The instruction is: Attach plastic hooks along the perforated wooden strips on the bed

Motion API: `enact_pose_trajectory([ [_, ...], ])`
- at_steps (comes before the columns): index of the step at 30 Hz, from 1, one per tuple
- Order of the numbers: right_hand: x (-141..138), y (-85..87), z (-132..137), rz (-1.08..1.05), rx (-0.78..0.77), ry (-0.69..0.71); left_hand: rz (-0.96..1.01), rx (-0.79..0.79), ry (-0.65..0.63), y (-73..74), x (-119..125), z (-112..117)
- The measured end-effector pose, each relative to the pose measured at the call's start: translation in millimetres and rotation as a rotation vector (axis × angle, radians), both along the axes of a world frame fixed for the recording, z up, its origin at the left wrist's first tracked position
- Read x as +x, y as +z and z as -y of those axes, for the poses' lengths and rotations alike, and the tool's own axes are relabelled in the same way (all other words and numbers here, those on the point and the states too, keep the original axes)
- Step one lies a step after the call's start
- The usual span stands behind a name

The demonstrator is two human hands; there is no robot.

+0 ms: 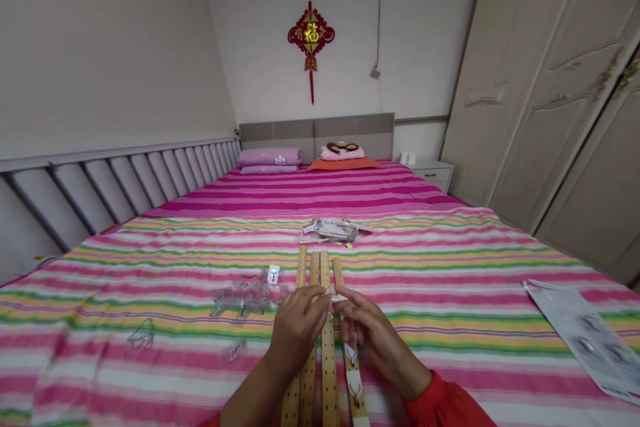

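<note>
My left hand (299, 321) and my right hand (371, 328) meet over several long wooden strips with rows of small holes (327, 363). Between their fingertips is a small white card (340, 298), pinched from both sides. A thin, shiny loop shows just beneath it, partly hidden by the fingers. On the rightmost strip, below my right hand, sit white cards bearing silvery pendant-like pieces (355, 383). Left of my left hand lies a heap of small clear plastic packets (250, 297), with another white card (273, 273) at its edge.
Beyond the strips rests a pile of clear packages (331, 230). A single packet (235, 349) and a crumpled clear piece (141, 335) lie to the left. At far right is a large plastic bag (583, 340). Everything lies on a striped bedsheet (450, 347).
</note>
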State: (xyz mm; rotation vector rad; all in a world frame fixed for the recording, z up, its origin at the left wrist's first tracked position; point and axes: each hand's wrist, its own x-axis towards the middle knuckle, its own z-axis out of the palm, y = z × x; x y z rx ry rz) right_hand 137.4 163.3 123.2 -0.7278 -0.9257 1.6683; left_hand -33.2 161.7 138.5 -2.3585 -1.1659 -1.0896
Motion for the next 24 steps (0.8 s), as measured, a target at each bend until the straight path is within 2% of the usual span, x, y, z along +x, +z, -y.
enact_pose_trajectory([
  [3,4,0.5,1,0.04,0.028,-0.016,0.026,-0.059,-0.023,-4.3,1,-2],
  [7,6,-4.3,-4,0.135,0.097,-0.084,0.052,-0.208,-0.141,-5.7,7,-5],
  [13,8,-10.2,-10,0.346,0.23,-0.2,0.064,-0.529,-0.15,8.9,17,-7],
  [17,10,-12.2,-8,0.45,0.286,-0.223,0.111,-0.627,-0.187,13.8,19,-15],
  [20,12,-14.2,-12,0.415,0.191,-0.201,0.321,-0.696,-0.2,13.1,23,-23],
  [24,17,-15.6,-25,0.205,-0.061,-0.179,0.774,-0.861,-0.114,3.8,32,-35],
])
